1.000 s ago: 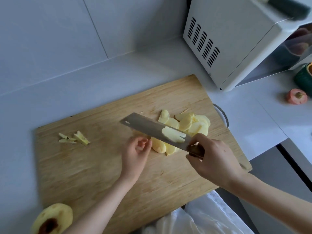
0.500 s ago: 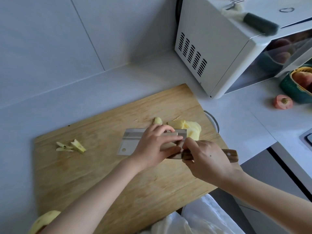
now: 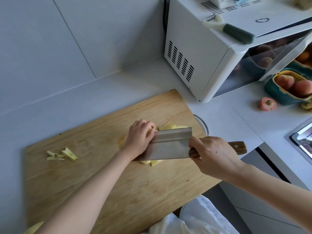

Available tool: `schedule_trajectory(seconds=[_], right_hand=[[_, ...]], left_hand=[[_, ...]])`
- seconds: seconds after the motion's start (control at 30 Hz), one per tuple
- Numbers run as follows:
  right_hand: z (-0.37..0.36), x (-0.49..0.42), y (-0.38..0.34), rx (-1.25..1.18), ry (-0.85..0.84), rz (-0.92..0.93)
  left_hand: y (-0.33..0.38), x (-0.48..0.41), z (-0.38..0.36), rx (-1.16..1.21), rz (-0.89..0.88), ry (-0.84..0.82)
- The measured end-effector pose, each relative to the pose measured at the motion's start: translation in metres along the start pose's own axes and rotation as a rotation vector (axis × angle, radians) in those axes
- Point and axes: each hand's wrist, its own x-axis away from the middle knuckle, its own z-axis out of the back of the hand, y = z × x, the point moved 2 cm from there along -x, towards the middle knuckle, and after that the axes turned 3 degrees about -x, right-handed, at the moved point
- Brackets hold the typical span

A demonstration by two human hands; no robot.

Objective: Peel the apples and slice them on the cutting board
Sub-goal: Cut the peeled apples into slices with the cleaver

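My right hand (image 3: 214, 155) grips the cleaver (image 3: 170, 146) handle; my left hand (image 3: 141, 136) curls over apple slices (image 3: 172, 127) on the cutting board (image 3: 84, 174).

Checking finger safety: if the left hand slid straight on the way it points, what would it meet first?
The left hand points up and right across the cutting board, so it would likely meet the heap of apple slices just past its fingertips, with the cleaver blade close alongside; depth is unclear.
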Motion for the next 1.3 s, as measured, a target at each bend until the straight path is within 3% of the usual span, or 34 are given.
schedule_trajectory(seconds=[0.2, 0.37, 0.57, 0.7, 0.83, 0.97, 1.03, 1.13, 1.23, 1.3], right_hand=[[0.038, -0.001, 0.028, 0.089, -0.142, -0.249], [0.053, -0.014, 0.040, 0.010, 0.032, -0.356], [0.035, -0.046, 0.013, -0.419, -0.021, -0.450], [0.014, -0.064, -0.022, -0.772, -0.116, -0.448], [-0.007, -0.085, -0.069, -1.006, -0.319, -0.426], [-0.025, -0.096, -0.097, -1.007, -0.399, -0.410], [-0.034, -0.099, -0.110, -1.012, -0.441, -0.395], [-0.043, -0.100, -0.121, -1.021, -0.474, -0.367], [-0.045, -0.100, -0.127, -1.004, -0.500, -0.355], [-0.045, -0.100, -0.129, -0.995, -0.512, -0.353]], left_hand=[[-0.016, -0.001, -0.012, 0.106, 0.203, 0.005], [-0.016, 0.005, -0.005, 0.241, 0.303, 0.034], [-0.030, 0.018, 0.040, 0.179, 0.402, 0.156], [-0.062, 0.060, 0.074, 0.066, 0.579, 0.166], [-0.105, 0.137, 0.112, 0.022, 0.844, 0.174], [-0.112, 0.201, 0.143, -0.243, 1.150, -0.074], [-0.115, 0.236, 0.151, -0.225, 1.273, -0.223], [-0.118, 0.269, 0.147, 0.046, 1.376, -0.396], [-0.109, 0.277, 0.143, 0.334, 1.434, -0.347], [-0.101, 0.276, 0.143, 0.438, 1.426, -0.399]])
